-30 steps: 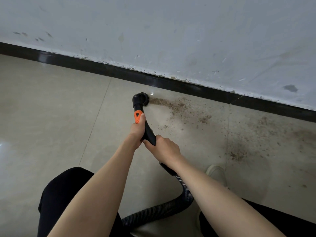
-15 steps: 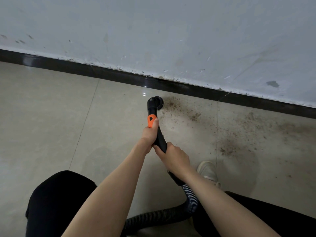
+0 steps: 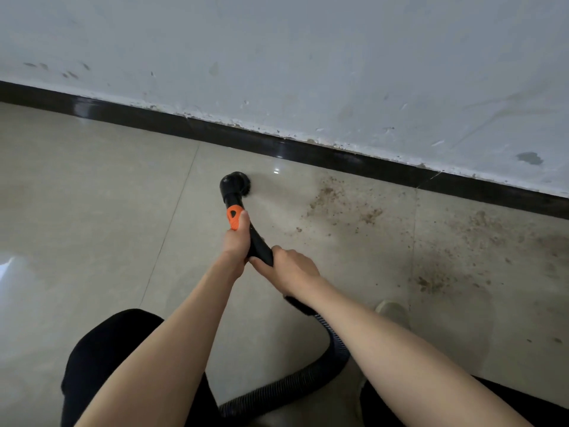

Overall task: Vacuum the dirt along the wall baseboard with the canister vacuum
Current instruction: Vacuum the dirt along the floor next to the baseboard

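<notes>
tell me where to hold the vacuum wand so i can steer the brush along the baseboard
Probably as it is held now: on the curved black wand, from above and behind. The left hand grips just below the orange collar, near the brush, for steering. The right hand grips lower, ahead of the ribbed hose, which would flex.

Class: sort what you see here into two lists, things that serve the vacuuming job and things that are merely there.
Part of the job:
black round brush nozzle
black ribbed vacuum hose
brown scattered dirt
glossy black baseboard
left hand
right hand

Merely there:
pale shoe
scuffed white wall
</notes>
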Demonstrator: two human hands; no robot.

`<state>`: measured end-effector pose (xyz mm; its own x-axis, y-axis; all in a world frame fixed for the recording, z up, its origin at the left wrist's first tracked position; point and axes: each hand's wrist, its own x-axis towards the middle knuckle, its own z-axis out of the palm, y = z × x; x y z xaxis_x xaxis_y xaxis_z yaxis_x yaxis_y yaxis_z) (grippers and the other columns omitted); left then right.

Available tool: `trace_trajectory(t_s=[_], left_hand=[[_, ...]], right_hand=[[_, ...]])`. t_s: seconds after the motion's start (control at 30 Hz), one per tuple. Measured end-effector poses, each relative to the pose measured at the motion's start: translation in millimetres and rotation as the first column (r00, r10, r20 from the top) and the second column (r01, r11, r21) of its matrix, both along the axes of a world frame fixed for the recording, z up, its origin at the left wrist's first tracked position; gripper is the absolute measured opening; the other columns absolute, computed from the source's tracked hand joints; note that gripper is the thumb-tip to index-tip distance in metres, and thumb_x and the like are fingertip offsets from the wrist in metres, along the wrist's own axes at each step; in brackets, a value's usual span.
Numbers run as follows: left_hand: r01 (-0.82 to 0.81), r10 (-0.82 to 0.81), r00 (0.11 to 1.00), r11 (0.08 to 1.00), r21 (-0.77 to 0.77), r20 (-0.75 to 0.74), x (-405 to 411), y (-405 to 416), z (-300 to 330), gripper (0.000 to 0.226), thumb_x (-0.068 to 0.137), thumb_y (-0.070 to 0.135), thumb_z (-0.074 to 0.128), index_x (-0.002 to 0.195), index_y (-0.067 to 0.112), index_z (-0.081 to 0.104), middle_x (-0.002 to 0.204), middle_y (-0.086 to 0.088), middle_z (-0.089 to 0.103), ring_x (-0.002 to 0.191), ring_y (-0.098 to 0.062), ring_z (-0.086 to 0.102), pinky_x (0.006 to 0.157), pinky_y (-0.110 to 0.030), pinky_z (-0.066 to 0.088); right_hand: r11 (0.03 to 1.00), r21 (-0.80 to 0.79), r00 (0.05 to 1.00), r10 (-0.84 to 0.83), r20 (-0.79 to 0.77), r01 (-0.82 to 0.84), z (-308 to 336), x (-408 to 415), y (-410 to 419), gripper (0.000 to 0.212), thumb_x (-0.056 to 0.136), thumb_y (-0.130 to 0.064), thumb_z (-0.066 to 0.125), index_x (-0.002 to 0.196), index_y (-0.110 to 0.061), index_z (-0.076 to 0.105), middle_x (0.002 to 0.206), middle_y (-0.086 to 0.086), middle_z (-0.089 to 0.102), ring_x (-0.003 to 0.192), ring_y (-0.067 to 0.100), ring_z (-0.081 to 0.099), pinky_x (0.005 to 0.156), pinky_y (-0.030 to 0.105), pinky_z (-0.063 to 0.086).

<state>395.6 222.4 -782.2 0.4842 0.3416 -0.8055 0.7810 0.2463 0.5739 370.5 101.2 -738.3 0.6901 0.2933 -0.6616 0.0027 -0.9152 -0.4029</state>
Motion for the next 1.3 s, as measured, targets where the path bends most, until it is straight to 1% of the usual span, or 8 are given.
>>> trace_trajectory(t_s=[0.1,0.23,0.37,0.5,0.7,0.97,1.1,1.3], left_hand=[[-0.043,0.043,0.999,0.998,0.035,-0.003,23,19,3,0.050,0.092,0.052,0.046,0.102,0.004,0.048,0.091,-0.014,0.062,0.082,-0.028,0.062,0.074,-0.036,0.053],[-0.009,0.009,1.000,1.000,-0.001,0.010,41,21,8,0.048,0.092,0.052,0.046,0.100,0.005,0.047,0.085,-0.012,0.061,0.073,-0.024,0.061,0.059,-0.032,0.050],[0.068,-0.068,0.998,0.997,-0.020,0.009,31,-1,4,0.057,0.091,0.054,0.045,0.109,0.000,0.050,0.098,-0.017,0.061,0.088,-0.029,0.061,0.080,-0.038,0.054],[0.154,-0.153,0.988,0.987,-0.053,0.014,17,-38,3,0.057,0.091,0.053,0.044,0.107,-0.001,0.054,0.102,-0.019,0.063,0.095,-0.034,0.062,0.088,-0.043,0.052],[0.241,-0.241,0.970,0.962,-0.125,0.016,20,-69,12,0.054,0.092,0.054,0.042,0.108,0.003,0.051,0.086,-0.009,0.058,0.076,-0.022,0.058,0.062,-0.031,0.046],[0.188,-0.181,0.982,0.970,-0.152,0.061,12,-63,-4,0.061,0.092,0.055,0.043,0.115,-0.001,0.051,0.113,-0.021,0.061,0.102,-0.034,0.061,0.092,-0.042,0.050],[0.147,-0.136,0.986,0.980,-0.132,0.093,8,-69,-11,0.063,0.093,0.054,0.043,0.117,-0.003,0.051,0.108,-0.020,0.060,0.101,-0.034,0.060,0.093,-0.043,0.050],[0.059,-0.037,0.988,0.987,-0.148,0.148,21,-101,-13,0.061,0.093,0.052,0.044,0.118,-0.004,0.051,0.100,-0.017,0.058,0.093,-0.031,0.059,0.090,-0.041,0.051]], right_hand=[[0.999,0.029,0.999,0.017,0.033,-0.018,0,22,18,0.053,0.094,-0.064,0.037,0.099,-0.013,0.050,0.091,0.007,0.063,0.076,0.028,0.057,0.063,0.034,0.039],[0.997,0.068,0.999,-0.038,0.029,0.036,0,35,21,0.055,0.094,-0.064,0.036,0.102,-0.013,0.053,0.086,0.005,0.062,0.075,0.027,0.061,0.062,0.034,0.043],[0.996,0.047,0.996,-0.078,0.045,0.076,-3,19,1,0.057,0.094,-0.066,0.035,0.100,-0.012,0.053,0.085,0.006,0.064,0.075,0.027,0.064,0.062,0.036,0.047],[0.988,-0.008,0.986,-0.153,0.065,0.154,-5,-5,-29,0.053,0.093,-0.066,0.036,0.096,-0.015,0.049,0.083,0.004,0.063,0.076,0.027,0.064,0.063,0.036,0.046],[0.965,-0.082,0.966,-0.240,0.097,0.248,3,-12,-51,0.051,0.093,-0.065,0.037,0.094,-0.016,0.049,0.084,0.004,0.064,0.075,0.026,0.063,0.060,0.033,0.043],[0.973,-0.138,0.979,-0.170,0.111,0.185,2,-16,-44,0.050,0.094,-0.064,0.037,0.095,-0.016,0.048,0.078,-0.001,0.056,0.072,0.024,0.059,0.057,0.033,0.039],[0.984,-0.125,0.984,-0.106,0.141,0.124,-5,-15,-53,0.050,0.095,-0.064,0.036,0.093,-0.015,0.046,0.074,-0.001,0.054,0.067,0.024,0.058,0.052,0.032,0.037],[0.995,-0.086,0.987,-0.043,0.153,0.057,-11,6,-92,0.051,0.093,-0.066,0.035,0.097,-0.016,0.048,0.079,0.002,0.061,0.069,0.025,0.065,0.061,0.034,0.050]])
